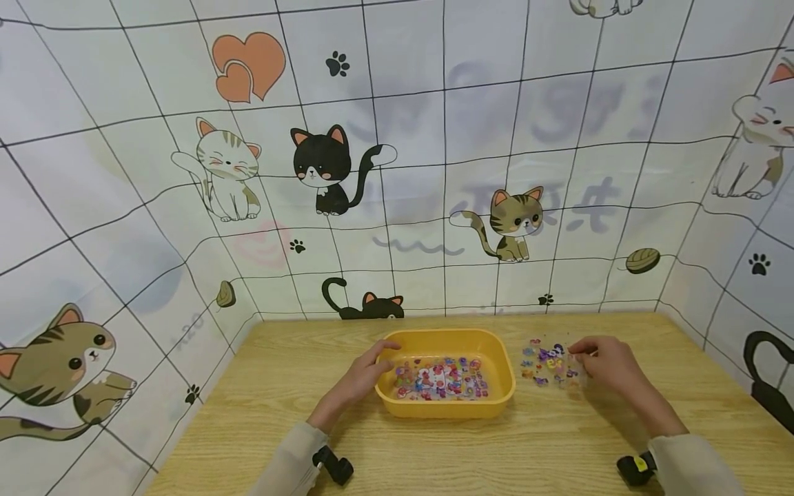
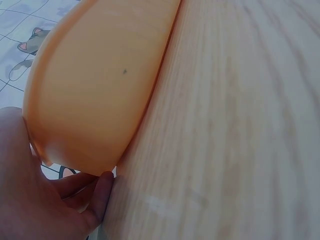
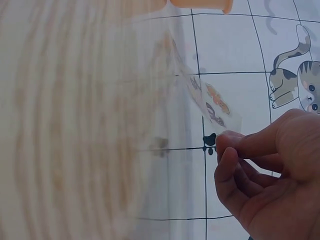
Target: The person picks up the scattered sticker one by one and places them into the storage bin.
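Observation:
A yellow plastic basin point(image 1: 446, 410) stands on the table, with colourful stickers on clear sheets point(image 1: 442, 379) lying inside. At its left end my left hand point(image 1: 364, 374) grips the wall, with fingers over the rim in the head view. The left wrist view has the curled fingers point(image 2: 102, 195) against the basin's outer end. Right of the basin, my right hand point(image 1: 604, 362) pinches the edge of a clear sticker sheet point(image 1: 548, 363) with small purple, yellow and blue figures. Seen from the right wrist, this sheet point(image 3: 212, 102) is tilted, held between thumb and fingertips of the hand point(image 3: 272, 175).
The wood-grain table point(image 1: 260, 406) extends around the basin. Behind it and at both sides hang white sheets point(image 1: 415, 193) printed with cats and grid lines. A dark wrist camera point(image 1: 335, 466) sits on the left wrist, another camera point(image 1: 635, 470) on the right.

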`<action>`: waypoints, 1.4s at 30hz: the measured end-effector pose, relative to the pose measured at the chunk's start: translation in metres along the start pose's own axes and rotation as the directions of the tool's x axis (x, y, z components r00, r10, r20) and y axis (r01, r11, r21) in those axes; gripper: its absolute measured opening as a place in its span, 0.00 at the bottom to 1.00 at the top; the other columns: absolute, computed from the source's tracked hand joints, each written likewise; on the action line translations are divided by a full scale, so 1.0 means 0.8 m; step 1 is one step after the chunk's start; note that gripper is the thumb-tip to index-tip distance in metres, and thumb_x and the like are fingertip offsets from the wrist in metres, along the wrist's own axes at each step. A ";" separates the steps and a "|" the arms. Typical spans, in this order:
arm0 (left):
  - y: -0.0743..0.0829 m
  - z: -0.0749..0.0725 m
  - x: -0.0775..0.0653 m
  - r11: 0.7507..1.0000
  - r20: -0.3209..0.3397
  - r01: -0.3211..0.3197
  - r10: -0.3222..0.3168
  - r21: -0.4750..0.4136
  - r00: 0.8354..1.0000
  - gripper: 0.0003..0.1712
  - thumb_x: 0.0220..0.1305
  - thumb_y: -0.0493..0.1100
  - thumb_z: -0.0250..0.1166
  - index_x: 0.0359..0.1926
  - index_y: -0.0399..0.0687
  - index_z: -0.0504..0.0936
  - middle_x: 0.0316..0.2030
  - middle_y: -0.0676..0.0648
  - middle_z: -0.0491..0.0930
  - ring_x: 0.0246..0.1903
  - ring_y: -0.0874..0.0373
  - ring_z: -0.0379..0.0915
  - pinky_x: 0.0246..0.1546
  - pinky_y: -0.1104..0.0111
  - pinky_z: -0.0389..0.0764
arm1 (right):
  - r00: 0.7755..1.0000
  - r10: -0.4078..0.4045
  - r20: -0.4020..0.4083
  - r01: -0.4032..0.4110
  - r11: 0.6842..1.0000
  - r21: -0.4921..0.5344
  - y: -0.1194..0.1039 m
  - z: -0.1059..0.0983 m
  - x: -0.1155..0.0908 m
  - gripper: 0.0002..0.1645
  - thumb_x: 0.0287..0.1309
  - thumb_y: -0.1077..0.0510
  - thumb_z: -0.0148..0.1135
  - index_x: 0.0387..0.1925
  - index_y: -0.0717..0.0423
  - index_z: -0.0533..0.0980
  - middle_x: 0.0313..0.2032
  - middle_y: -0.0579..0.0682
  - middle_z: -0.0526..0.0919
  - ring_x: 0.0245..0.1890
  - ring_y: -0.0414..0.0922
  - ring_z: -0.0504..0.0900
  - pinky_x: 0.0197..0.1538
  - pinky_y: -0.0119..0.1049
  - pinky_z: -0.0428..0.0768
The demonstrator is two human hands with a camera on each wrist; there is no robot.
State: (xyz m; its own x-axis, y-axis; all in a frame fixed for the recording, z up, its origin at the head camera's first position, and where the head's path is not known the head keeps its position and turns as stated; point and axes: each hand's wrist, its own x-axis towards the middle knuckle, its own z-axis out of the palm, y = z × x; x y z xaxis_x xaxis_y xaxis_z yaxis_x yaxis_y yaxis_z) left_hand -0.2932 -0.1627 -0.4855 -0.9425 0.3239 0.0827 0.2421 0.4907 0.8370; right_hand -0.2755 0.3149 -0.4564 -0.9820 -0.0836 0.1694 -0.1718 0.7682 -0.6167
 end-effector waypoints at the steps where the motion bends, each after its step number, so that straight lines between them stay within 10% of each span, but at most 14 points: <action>1: 0.000 0.000 0.000 1.000 0.000 0.001 -0.001 0.001 1.000 0.22 0.75 0.46 0.53 0.66 0.56 0.74 0.76 0.42 0.65 0.77 0.38 0.57 0.72 0.38 0.63 | 1.000 -0.011 -0.009 0.011 1.000 -0.004 -0.001 -0.001 0.000 0.14 0.69 0.67 0.55 0.48 0.71 0.83 0.39 0.63 0.87 0.28 0.42 0.78 0.24 0.34 0.75; 42: 0.000 -0.001 0.000 1.000 -0.002 0.003 -0.003 0.014 1.000 0.22 0.74 0.46 0.54 0.66 0.56 0.75 0.76 0.41 0.65 0.77 0.38 0.58 0.72 0.39 0.65 | 0.966 -0.173 -0.193 0.164 0.984 -0.064 -0.084 -0.029 0.016 0.12 0.70 0.66 0.58 0.48 0.67 0.83 0.31 0.57 0.87 0.23 0.40 0.78 0.22 0.34 0.70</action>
State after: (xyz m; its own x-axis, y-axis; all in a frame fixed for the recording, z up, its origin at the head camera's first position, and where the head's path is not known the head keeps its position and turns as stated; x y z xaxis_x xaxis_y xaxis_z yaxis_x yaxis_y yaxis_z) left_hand -0.2934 -0.1631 -0.4849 -0.9435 0.3213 0.0813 0.2428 0.5028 0.8296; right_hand -0.2751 0.2770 -0.3947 -0.9033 -0.0913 0.4192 -0.3252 0.7831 -0.5301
